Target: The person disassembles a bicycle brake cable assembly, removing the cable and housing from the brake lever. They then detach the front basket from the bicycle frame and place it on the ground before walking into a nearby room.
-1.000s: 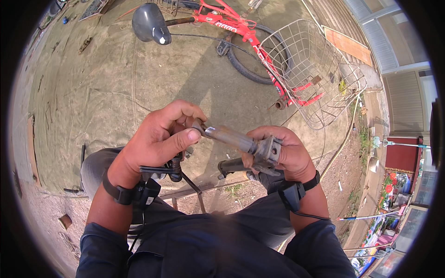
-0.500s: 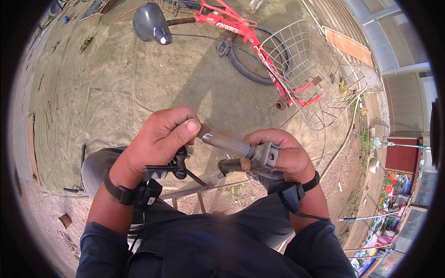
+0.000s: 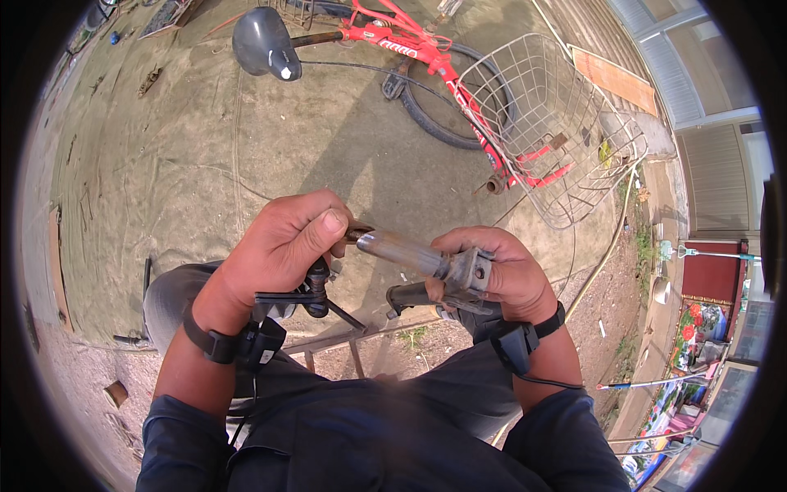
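My right hand (image 3: 512, 266) is closed around the clamp end of a bicycle handlebar stem (image 3: 402, 252), a worn grey metal tube with a block-shaped clamp. The tube slants up and left toward my left hand (image 3: 295, 242). That hand is closed, its thumb and fingers pinching a small rusty brown piece (image 3: 357, 233) at the tube's open end. My fingers hide most of this piece. Just below the left hand is a black fitting with a lever (image 3: 316, 293); I cannot tell whether the hand touches it. Below the stem lies a dark metal pipe (image 3: 408, 295).
A red bicycle frame (image 3: 426, 56) lies ahead on a greenish ground sheet (image 3: 164, 180), with a black saddle (image 3: 266, 45), a wheel (image 3: 443, 131) and a wire basket (image 3: 557, 123). Colourful panels (image 3: 689, 336) and a building wall (image 3: 713, 176) stand at the right.
The small rusty piece in my left fingers has turned slightly and shows a darker, narrower side at the tube's end. My hands and the stem have barely moved.
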{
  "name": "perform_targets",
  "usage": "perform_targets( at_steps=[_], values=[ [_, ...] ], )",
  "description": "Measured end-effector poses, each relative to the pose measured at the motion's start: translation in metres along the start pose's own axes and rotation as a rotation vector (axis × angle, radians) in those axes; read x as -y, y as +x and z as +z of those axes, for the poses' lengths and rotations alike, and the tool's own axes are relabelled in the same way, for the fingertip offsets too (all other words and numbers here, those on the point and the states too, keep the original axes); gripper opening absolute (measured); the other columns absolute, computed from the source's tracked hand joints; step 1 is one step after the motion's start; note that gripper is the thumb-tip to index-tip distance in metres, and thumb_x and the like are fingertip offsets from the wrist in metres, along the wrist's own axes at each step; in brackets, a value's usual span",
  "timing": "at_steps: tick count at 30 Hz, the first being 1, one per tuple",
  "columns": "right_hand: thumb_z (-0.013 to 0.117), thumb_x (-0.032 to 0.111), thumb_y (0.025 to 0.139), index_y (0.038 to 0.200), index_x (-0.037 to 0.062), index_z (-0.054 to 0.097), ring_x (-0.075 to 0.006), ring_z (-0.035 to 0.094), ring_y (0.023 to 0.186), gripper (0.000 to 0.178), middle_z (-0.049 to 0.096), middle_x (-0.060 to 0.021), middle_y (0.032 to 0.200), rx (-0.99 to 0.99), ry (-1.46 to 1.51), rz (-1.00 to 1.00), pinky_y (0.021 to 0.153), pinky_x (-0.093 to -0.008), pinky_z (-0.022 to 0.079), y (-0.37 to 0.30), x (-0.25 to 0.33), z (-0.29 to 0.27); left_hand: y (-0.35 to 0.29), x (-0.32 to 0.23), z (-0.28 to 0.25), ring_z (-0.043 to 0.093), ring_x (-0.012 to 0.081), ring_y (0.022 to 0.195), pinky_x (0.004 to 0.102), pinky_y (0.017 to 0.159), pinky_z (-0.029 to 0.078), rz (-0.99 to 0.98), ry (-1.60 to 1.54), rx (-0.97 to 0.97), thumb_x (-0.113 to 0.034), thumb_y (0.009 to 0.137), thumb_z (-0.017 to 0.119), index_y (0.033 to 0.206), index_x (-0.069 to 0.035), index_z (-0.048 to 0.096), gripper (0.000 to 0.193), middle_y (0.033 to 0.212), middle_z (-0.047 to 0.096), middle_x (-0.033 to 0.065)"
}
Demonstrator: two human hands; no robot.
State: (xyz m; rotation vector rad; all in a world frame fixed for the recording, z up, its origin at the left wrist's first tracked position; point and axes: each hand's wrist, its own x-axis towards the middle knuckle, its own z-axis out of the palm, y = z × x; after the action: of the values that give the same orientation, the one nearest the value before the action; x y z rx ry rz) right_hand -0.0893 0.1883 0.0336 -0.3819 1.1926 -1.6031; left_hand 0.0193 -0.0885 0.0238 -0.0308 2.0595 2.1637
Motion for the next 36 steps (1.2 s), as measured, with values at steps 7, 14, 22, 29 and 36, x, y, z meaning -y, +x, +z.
perform_targets(
  at_steps=[7,14,22,29,36],
  values=[
    [0.070,0.025,0.090,0.125,-0.0062,0.056,-0.0282,0.067,0.080,0.048,0.068,-0.0220,0.094,0.001,0.020,-0.028,0.066,-0.0369,0.054,0.001,-0.002,-0.002,-0.005,-0.006,0.008,0.057,0.0090,0.065,0.0234,0.059,0.046,-0.011,-0.054,-0.051,-0.032,0.101,0.056,0.107,0.000,0.060,0.033,0.081,0.061,0.0037],
    [0.069,0.025,0.091,0.125,-0.0060,0.057,-0.0287,0.067,0.081,0.048,0.068,-0.0226,0.095,0.038,0.013,-0.053,0.066,-0.0364,0.054,0.002,-0.005,-0.004,-0.002,-0.003,-0.001,0.055,0.0066,0.071,0.0241,0.062,0.046,-0.048,-0.050,0.042,-0.018,0.098,0.063,0.116,-0.001,0.057,0.026,0.086,0.061,0.0020],
    [0.069,0.027,0.090,0.124,-0.0069,0.056,-0.0285,0.066,0.082,0.049,0.068,-0.0217,0.094,-0.007,0.011,-0.047,0.066,-0.0362,0.054,0.000,-0.002,-0.003,-0.001,0.003,0.004,0.058,0.0097,0.060,0.0219,0.052,0.045,0.011,-0.052,-0.007,-0.031,0.097,0.063,0.117,0.000,0.054,0.037,0.087,0.061,0.0064],
    [0.070,0.027,0.090,0.124,-0.0071,0.056,-0.0281,0.067,0.082,0.050,0.068,-0.0216,0.094,-0.002,0.013,-0.034,0.066,-0.0361,0.054,0.000,-0.001,-0.002,0.000,0.003,0.009,0.057,0.0093,0.060,0.0216,0.052,0.045,0.054,-0.125,-0.053,-0.033,0.098,0.062,0.113,-0.001,0.056,0.036,0.088,0.061,0.0061],
    [0.070,0.026,0.090,0.125,-0.0066,0.056,-0.0286,0.067,0.082,0.050,0.068,-0.0221,0.095,0.013,0.000,-0.037,0.066,-0.0364,0.054,0.001,-0.001,-0.004,0.001,0.003,0.002,0.057,0.0086,0.060,0.0218,0.050,0.045,-0.008,-0.073,-0.003,-0.036,0.097,0.062,0.112,0.000,0.058,0.039,0.088,0.062,0.0059]
  ],
)
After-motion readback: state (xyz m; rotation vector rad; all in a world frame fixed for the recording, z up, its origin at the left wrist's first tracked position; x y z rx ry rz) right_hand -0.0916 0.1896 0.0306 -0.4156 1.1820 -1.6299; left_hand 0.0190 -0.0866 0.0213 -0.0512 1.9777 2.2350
